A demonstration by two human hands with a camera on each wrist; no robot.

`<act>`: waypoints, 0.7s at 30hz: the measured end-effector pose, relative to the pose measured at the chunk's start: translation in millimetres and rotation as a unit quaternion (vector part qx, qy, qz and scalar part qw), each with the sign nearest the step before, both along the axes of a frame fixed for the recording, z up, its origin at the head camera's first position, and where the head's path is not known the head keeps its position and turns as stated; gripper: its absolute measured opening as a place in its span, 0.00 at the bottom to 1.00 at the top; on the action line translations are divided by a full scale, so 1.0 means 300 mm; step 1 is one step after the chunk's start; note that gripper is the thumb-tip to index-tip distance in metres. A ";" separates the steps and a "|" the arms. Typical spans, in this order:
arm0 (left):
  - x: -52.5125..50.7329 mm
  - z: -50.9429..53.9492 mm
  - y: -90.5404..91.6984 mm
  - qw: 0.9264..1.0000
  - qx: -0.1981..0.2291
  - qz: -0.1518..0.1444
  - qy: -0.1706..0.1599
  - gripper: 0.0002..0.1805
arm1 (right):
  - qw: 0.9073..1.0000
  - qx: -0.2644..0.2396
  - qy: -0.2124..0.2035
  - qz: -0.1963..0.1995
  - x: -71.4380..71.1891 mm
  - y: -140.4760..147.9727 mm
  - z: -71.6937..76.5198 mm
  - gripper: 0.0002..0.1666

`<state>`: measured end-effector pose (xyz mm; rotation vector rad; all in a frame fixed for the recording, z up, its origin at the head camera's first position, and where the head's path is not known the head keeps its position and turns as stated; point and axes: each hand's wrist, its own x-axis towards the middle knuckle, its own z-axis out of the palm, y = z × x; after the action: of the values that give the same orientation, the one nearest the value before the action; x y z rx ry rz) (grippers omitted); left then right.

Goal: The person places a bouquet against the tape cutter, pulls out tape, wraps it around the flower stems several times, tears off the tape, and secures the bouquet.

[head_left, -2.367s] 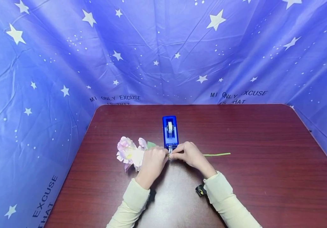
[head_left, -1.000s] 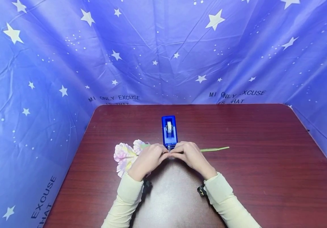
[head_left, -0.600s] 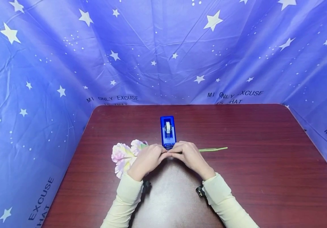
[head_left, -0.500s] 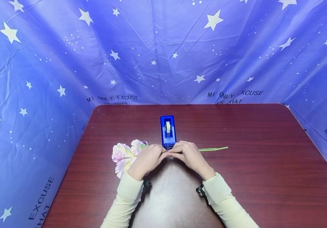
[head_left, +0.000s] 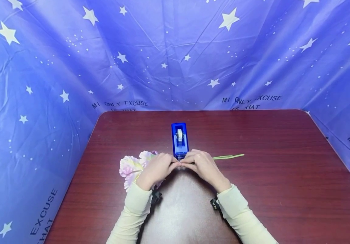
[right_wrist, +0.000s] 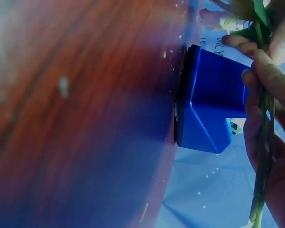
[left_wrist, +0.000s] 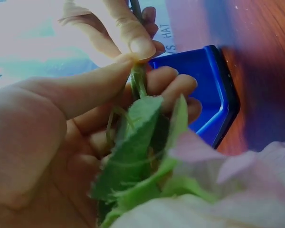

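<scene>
Pink-and-white artificial flowers (head_left: pixel 129 166) stick out to the left of my left hand (head_left: pixel 156 171), whose thumb and fingers pinch their green stems just below the leaves (left_wrist: pixel 130 147). My right hand (head_left: pixel 203 166) pinches the same stems close beside it, and the fingertips of both hands meet. To the right, the stems' lower ends (head_left: pixel 228 157) extend past the right hand; two lie side by side in the right wrist view. A blue tape dispenser (head_left: pixel 181 149) with a clear roll (head_left: pixel 179 135) stands just beyond the fingertips. Whether tape lies between the fingers is hard to tell.
The hands are over a dark red-brown wooden table (head_left: pixel 272 169) with rounded far corners. A blue star-printed cloth (head_left: pixel 150 44) hangs behind it and along both sides. Black wrist straps (head_left: pixel 156 196) show at the sleeve cuffs.
Since the oldest frame, my left hand has turned and its fingertips have met the right hand's. The flower heads have shifted slightly left and the stem ends have risen. Both hands keep their grip.
</scene>
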<state>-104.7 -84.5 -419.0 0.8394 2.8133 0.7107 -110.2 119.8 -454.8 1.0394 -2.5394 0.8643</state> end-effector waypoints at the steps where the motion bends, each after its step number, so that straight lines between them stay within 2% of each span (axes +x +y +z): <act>1: 0.000 0.002 -0.001 1.000 0.004 -0.001 -0.001 0.14 | 1.000 0.001 0.002 0.001 0.000 0.000 0.001 0.06; 9: 0.000 0.005 0.001 1.000 -0.003 0.013 0.024 0.12 | 1.000 0.011 -0.001 0.001 0.003 0.001 0.012 0.07; 14: -0.003 -0.001 0.005 0.999 0.000 0.028 0.039 0.12 | 1.000 0.019 -0.023 -0.010 0.006 0.003 0.019 0.07; 21: -0.007 -0.013 0.006 0.998 -0.003 0.032 0.048 0.11 | 0.998 0.025 -0.058 -0.018 0.009 0.002 0.032 0.06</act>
<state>-106.7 -82.8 -422.8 0.8051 2.9376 0.6895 -107.6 120.5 -445.3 0.9820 -2.6803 0.8811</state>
